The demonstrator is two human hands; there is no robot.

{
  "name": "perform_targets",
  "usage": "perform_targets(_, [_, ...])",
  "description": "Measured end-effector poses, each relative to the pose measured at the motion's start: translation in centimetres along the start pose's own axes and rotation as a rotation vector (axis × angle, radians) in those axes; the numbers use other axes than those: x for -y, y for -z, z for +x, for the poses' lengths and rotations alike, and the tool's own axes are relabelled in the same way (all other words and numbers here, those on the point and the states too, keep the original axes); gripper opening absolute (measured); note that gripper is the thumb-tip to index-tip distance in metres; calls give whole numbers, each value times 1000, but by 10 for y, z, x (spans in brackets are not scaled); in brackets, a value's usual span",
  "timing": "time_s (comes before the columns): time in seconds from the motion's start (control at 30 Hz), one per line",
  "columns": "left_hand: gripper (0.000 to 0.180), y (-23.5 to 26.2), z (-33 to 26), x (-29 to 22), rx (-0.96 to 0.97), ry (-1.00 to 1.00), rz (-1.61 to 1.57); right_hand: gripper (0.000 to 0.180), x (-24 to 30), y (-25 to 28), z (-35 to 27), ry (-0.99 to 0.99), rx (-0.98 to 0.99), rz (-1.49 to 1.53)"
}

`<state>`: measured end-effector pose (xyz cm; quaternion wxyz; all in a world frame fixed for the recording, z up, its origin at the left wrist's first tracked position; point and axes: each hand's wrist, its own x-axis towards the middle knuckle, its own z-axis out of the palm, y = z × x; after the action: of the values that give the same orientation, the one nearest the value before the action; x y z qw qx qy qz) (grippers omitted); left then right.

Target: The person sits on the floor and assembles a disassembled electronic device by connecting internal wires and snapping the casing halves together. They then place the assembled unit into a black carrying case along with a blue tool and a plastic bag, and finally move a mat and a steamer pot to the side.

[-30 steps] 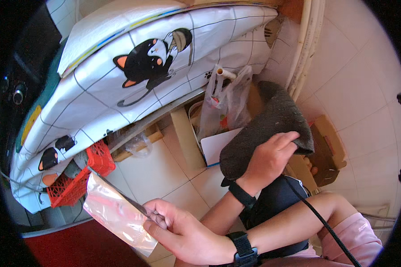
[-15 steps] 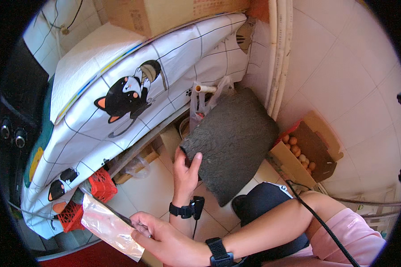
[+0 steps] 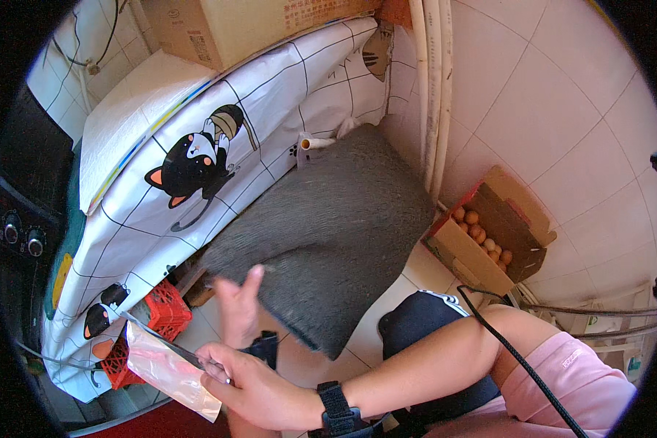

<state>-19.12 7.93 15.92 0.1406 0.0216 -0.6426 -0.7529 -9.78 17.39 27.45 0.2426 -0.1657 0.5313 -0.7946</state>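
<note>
Nearest, the right hand (image 3: 263,390) closes its fingers on a shiny packet (image 3: 169,374), covering the packet's near end. Beyond these fingers, the left hand (image 3: 237,310) is blurred, thumb spread; I cannot tell if it grips the dark mat (image 3: 336,233) ahead. Right of the mat's edge, a narrow strip of floor (image 3: 421,271) reaches the egg box (image 3: 454,252). Farthest, the mat partly hides a plastic bag (image 3: 347,126).

Lighting is bright and diffuse; glare marks the shiny silvery-pink plastic packet (image 3: 169,374). Blur softens the bare left hand (image 3: 239,310). Fisheye distortion bends edges near the black rim.
</note>
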Motion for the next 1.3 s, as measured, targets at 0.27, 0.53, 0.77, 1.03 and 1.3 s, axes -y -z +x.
perform_targets(0.27, [48,145,-111,-64,-321,100,140,21,0,-11,-2,25,37,63])
perform_targets(0.53, [49,211,-217,-146,-677,162,149,13,43,0,51,9,213,183])
perform_targets(0.77, [67,183,-298,-155,-964,326,86,22,-13,177,44,-321,615,-334])
perform_targets(1.03, [58,166,-400,-40,-954,641,-376,17,-196,358,-67,-881,60,-532])
perform_targets(1.3, [48,192,-465,113,-1321,1138,-65,24,-255,370,-85,-527,-102,-875])
